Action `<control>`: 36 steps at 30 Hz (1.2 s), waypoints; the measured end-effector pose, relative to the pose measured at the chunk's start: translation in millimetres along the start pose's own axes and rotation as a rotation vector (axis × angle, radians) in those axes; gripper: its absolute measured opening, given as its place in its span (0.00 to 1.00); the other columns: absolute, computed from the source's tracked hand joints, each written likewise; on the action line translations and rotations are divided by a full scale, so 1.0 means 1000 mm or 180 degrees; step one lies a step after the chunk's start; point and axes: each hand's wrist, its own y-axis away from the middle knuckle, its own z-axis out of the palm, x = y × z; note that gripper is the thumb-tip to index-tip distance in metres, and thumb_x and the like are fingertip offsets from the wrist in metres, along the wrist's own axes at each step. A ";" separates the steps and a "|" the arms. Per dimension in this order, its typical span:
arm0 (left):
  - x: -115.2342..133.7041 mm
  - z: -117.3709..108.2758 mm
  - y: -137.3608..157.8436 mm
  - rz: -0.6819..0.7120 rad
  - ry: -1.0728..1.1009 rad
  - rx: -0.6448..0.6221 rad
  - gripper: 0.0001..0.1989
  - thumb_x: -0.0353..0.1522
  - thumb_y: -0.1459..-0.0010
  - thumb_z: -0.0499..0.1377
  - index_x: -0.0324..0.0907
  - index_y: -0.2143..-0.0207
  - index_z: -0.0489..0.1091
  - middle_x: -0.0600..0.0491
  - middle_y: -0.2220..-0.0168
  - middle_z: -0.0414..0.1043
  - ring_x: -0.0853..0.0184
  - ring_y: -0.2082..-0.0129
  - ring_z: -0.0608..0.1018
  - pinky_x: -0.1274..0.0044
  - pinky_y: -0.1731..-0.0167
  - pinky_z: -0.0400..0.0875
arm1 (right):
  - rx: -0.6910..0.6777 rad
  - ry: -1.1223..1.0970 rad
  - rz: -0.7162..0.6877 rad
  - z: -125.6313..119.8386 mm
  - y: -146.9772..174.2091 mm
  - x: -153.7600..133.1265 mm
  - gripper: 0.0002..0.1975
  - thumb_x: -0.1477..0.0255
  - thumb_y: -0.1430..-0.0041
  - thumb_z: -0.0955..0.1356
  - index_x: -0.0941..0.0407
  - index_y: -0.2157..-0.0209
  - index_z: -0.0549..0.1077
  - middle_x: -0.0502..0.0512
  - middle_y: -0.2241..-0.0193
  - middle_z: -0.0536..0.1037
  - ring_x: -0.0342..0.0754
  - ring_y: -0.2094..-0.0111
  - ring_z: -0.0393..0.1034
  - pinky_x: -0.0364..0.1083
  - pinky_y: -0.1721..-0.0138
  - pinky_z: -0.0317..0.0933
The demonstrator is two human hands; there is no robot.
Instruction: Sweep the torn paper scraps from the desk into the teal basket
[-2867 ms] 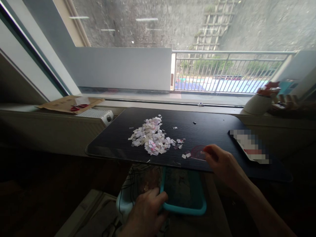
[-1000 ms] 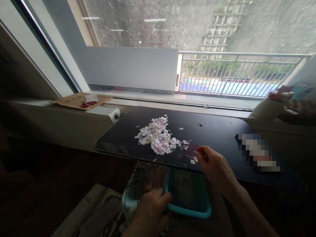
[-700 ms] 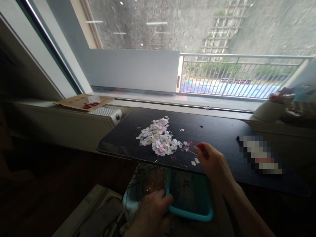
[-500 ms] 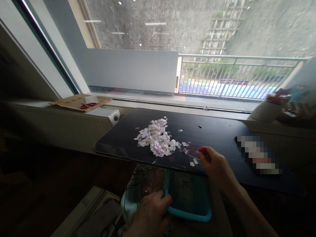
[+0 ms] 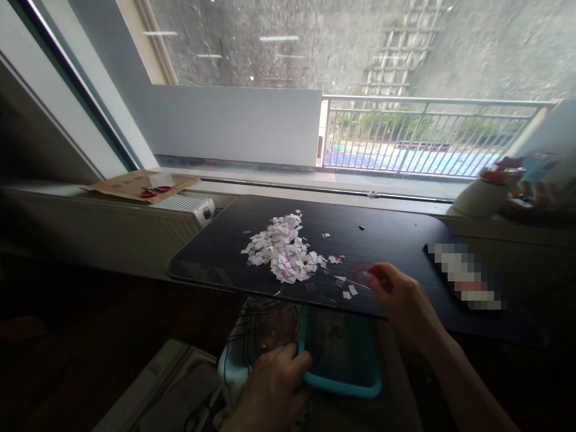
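My right hand (image 5: 401, 297) pinches the right end of a clear pink protractor (image 5: 357, 275) low over the dark tabletop (image 5: 382, 216). A few loose paper scraps (image 5: 350, 292) lie beside the protractor. To its left is a heap of small cut paper pieces (image 5: 285, 249), mostly white with some pink. Below the front table edge, my left hand (image 5: 274, 384) grips the left rim of a turquoise-edged plastic box (image 5: 355, 389). The fingertips under that rim are partly hidden. Shadow obscures most of the inside of the box.
A pixelated object (image 5: 465, 277) lies on the table's right side. Red-handled scissors (image 5: 155, 191) rest on brown paper (image 5: 119, 185) at the left, near a white heater (image 5: 193, 207). A pale rounded container (image 5: 477, 195) stands on the windowsill at right.
My right hand has drawn the protractor slightly rightward, away from the scraps. My left hand stays on the box rim. The whole view has shifted a little.
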 end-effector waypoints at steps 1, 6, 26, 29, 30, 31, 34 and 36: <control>0.000 0.000 0.000 -0.0001 -0.0005 -0.0009 0.08 0.27 0.52 0.56 0.47 0.68 0.64 0.56 0.66 0.67 0.65 0.66 0.70 0.76 0.69 0.58 | -0.0009 -0.0072 -0.0036 0.001 0.000 0.000 0.10 0.67 0.45 0.61 0.55 0.66 0.72 0.52 0.74 0.76 0.46 0.74 0.70 0.44 0.72 0.60; 0.003 -0.003 -0.001 -0.0019 -0.0015 -0.0148 0.07 0.27 0.50 0.56 0.46 0.68 0.64 0.55 0.65 0.68 0.65 0.64 0.71 0.77 0.68 0.59 | -0.0091 -0.0418 -0.0067 0.011 -0.008 0.002 0.12 0.66 0.44 0.60 0.56 0.64 0.72 0.53 0.73 0.77 0.46 0.74 0.70 0.45 0.71 0.61; 0.003 -0.003 0.001 -0.0028 -0.0011 -0.0088 0.08 0.28 0.50 0.57 0.47 0.67 0.66 0.55 0.65 0.68 0.64 0.64 0.71 0.77 0.68 0.59 | -0.0051 -0.0273 -0.0347 0.027 -0.003 -0.023 0.11 0.70 0.41 0.60 0.57 0.61 0.70 0.57 0.66 0.77 0.47 0.69 0.71 0.44 0.69 0.61; 0.003 -0.005 0.000 -0.0045 -0.0013 -0.0169 0.08 0.28 0.50 0.57 0.47 0.66 0.66 0.55 0.65 0.68 0.64 0.64 0.71 0.77 0.68 0.60 | -0.0110 -0.0165 -0.0369 0.029 -0.007 -0.023 0.11 0.71 0.41 0.60 0.58 0.60 0.70 0.57 0.65 0.77 0.48 0.68 0.71 0.44 0.69 0.61; 0.003 -0.006 -0.001 -0.0052 -0.0009 -0.0177 0.08 0.28 0.50 0.57 0.47 0.66 0.66 0.55 0.65 0.68 0.64 0.64 0.71 0.77 0.68 0.60 | -0.0163 -0.0163 -0.0418 0.029 -0.007 -0.023 0.11 0.71 0.41 0.60 0.57 0.61 0.70 0.56 0.66 0.77 0.47 0.69 0.71 0.44 0.69 0.61; 0.003 -0.006 -0.001 -0.0050 -0.0005 -0.0182 0.08 0.28 0.50 0.58 0.47 0.66 0.66 0.55 0.65 0.68 0.64 0.64 0.71 0.77 0.69 0.60 | -0.0203 -0.0178 -0.0476 0.028 -0.006 -0.023 0.10 0.71 0.41 0.60 0.57 0.61 0.70 0.55 0.67 0.77 0.47 0.69 0.71 0.43 0.70 0.61; 0.005 -0.006 -0.001 -0.0042 -0.0029 -0.0161 0.08 0.29 0.49 0.58 0.47 0.65 0.66 0.55 0.65 0.68 0.64 0.65 0.71 0.77 0.69 0.60 | -0.0141 -0.0170 -0.0573 0.026 0.001 -0.023 0.10 0.71 0.40 0.60 0.56 0.60 0.70 0.54 0.67 0.76 0.46 0.69 0.71 0.43 0.69 0.61; 0.006 -0.006 -0.001 -0.0045 -0.0053 -0.0133 0.07 0.29 0.49 0.58 0.47 0.66 0.66 0.55 0.66 0.67 0.64 0.65 0.71 0.77 0.69 0.59 | -0.0008 -0.0057 -0.0575 0.025 0.009 -0.023 0.10 0.71 0.40 0.60 0.56 0.60 0.69 0.54 0.65 0.76 0.46 0.69 0.71 0.43 0.70 0.61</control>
